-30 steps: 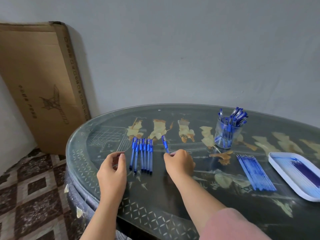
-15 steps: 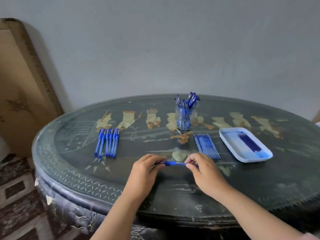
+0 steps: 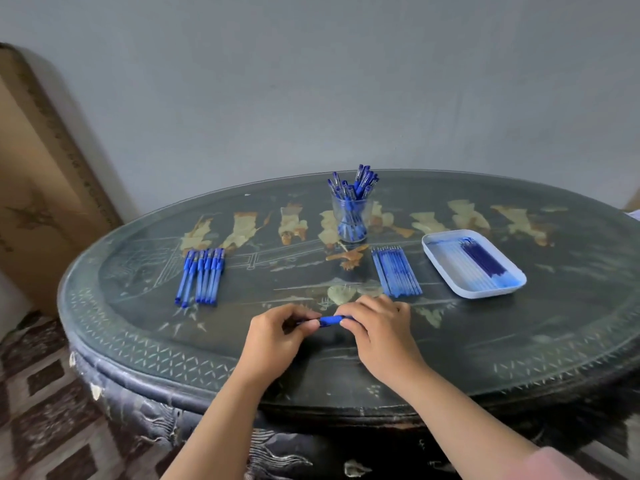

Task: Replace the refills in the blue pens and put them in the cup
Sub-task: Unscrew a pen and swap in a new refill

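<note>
Grey wall point(image 3: 311, 81), patterned floor point(image 3: 41, 427) — cardboard box point(image 3: 41, 188) leaning beside the dark table point(image 3: 485, 358).

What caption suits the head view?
Left hand and right hand hold a blue pen at the table, cup of pens behind.

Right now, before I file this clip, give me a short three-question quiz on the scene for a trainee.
1. True or false: the left hand and right hand both hold one pen.
2. The refills lying on the table sit: A) left of the tray; B) on the tray; C) under the left hand.
3. Fill in: the upright pens stand in the ____.

Key: 1 true; 2 A; 3 cup.
</note>
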The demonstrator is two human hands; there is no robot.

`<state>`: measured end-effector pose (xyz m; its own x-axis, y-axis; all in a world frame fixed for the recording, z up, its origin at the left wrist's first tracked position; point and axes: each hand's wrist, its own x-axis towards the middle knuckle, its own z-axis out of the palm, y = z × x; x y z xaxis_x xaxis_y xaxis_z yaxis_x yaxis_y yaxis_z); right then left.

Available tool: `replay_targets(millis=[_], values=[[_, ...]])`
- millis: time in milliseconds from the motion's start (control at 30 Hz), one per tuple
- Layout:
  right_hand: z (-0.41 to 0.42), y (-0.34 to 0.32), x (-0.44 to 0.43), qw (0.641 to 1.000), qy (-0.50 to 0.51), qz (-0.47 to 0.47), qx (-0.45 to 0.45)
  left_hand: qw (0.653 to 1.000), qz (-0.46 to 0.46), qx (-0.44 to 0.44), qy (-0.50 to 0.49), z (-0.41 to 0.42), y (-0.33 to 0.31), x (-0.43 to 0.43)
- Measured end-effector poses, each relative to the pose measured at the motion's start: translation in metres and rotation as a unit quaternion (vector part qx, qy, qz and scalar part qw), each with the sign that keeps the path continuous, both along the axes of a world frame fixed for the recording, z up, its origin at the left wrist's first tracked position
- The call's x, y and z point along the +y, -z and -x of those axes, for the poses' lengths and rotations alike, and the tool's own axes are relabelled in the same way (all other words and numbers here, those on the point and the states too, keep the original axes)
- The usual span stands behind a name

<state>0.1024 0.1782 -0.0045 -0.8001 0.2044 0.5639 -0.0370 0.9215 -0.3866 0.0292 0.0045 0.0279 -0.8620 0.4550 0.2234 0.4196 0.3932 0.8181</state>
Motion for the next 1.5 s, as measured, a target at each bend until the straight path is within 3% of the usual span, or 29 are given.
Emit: replay_targets(millis=[433,700,833,867,1033,1200,1300,1500], values=[[-0.003,-0.002,-0.003,1.0,0.006,-0.01,0.018,0.992,0.0,-0.123,0.038,0.008,-0.01,-0.003],[-0.001,0.0,-0.003,1.0,0.001,-0.012,0.0,0.992,0.022,-0.112,0.058,0.009,-0.011,-0.004],[0.0,0.004,0.013,0.991,0.044,0.128,0.022,0.958,-0.142,-0.248,0.021,0.015,-0.012,-0.016],[0.0,0.004,0.012,0.991,0.039,0.127,0.024,0.956,-0.147,-0.254,0.022,0.017,-0.012,-0.018],[-0.001,0.002,0.004,0.996,0.023,0.087,-0.01,0.993,-0.051,-0.098,-0.043,0.011,-0.004,-0.008],[-0.003,0.001,0.005,0.997,0.025,0.073,-0.026,0.997,-0.004,0.031,-0.066,0.009,0.007,-0.001],[-0.003,0.0,0.004,0.997,0.03,0.058,-0.037,0.997,0.035,0.056,-0.042,0.01,0.009,0.001],[-0.004,-0.001,0.004,0.997,0.02,0.041,-0.061,0.995,0.022,0.099,-0.027,0.005,0.008,-0.001]])
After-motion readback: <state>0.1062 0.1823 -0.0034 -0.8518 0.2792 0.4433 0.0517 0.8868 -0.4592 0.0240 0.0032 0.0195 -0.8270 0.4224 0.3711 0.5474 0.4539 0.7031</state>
